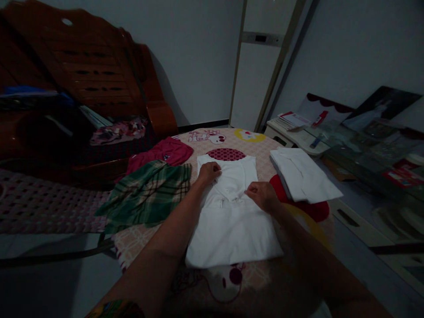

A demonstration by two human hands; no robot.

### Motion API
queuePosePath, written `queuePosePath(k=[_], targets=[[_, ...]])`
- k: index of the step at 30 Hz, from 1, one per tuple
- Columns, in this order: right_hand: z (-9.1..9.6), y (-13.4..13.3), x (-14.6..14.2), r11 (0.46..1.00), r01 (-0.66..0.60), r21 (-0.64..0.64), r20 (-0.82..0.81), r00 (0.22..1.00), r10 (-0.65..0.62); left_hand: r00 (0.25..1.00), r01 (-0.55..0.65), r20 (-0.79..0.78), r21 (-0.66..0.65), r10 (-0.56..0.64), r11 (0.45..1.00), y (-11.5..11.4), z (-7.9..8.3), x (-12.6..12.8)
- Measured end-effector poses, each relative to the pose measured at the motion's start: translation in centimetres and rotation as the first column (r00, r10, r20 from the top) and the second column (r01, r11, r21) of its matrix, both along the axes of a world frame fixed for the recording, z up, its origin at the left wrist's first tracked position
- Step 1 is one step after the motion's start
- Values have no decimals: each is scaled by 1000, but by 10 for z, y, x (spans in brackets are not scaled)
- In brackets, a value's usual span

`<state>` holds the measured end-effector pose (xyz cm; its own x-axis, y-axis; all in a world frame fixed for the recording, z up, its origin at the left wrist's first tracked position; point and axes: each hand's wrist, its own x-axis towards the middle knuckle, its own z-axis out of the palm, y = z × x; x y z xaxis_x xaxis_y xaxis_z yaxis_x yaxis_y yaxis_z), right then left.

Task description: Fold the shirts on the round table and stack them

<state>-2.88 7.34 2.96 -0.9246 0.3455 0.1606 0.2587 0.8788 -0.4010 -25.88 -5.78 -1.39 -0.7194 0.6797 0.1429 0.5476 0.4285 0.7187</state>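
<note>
A white shirt (pixel 235 229) lies partly folded on the round cloth-covered table (pixel 142 240) in front of me. My left hand (pixel 209 173) pinches the shirt near its upper left side, fingers pressed together. Lower down on the other side, my right hand (pixel 261 194) grips a bit of the same white fabric between thumb and fingertips. Between the two hands the cloth is bunched and wrinkled. The shirt's lower part is spread fairly flat toward me.
A folded white stack of cloth (pixel 306 174) sits at the table's right. Green plaid cloth (pixel 149 190) and a crimson garment (pixel 172 151) lie at the left. Beyond stand a wooden bench (pixel 92 79), a woven seat (pixel 53 201), a tall white cabinet unit (pixel 258 79) and a glass-topped table (pixel 361 145).
</note>
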Motion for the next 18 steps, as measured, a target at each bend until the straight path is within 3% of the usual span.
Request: queuePosePath(k=[6, 10, 18], targets=[[-22, -26, 21, 979, -51, 197, 119, 992, 28, 1000, -20, -4, -4, 20, 1000, -1, 1, 1], [-33, -29, 21, 956, -63, 286, 88, 995, 39, 1000, -13, -22, -2, 12, 1000, -1, 1, 2], [-23, -41, 7, 959, 40, 282, 210, 972, -103, 1000, -11, -6, -12, 11, 1000, -1, 2, 2]])
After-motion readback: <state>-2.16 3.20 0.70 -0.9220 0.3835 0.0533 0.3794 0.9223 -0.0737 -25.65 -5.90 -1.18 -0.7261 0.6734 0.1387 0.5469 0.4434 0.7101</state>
